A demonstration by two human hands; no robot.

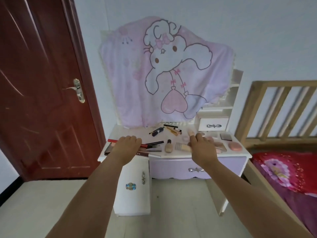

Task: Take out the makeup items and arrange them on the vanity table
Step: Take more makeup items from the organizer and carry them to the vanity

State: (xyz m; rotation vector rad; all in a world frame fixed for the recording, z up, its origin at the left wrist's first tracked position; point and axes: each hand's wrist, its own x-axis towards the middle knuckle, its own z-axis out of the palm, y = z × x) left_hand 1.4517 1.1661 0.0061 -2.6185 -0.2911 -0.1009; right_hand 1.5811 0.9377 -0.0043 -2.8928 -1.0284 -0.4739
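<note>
Makeup items lie spread over the white vanity table point(133, 131). My left hand point(127, 144) rests knuckles-up over the eyeshadow palette point(109, 147) and a bundle of pencils and brushes point(152, 145) at the left front; whether it grips any of them I cannot see. My right hand point(200, 143) hovers with fingers apart over a foundation tube point(182, 146), holding nothing. A foundation bottle point(168, 146) lies between the hands. Further back are brushes point(174, 130) and a mascara point(157, 132). To the right sit a pink powder puff point(235, 146) and a compact point(226, 136).
A pink cartoon cloth point(163, 74) covers the mirror. Small white drawer point(212, 125) stands at the back right, a lilac drawer point(197, 166) below the top, a white cabinet door point(133, 188) at the left. A red door point(42, 83) is left, a bed point(288, 169) right.
</note>
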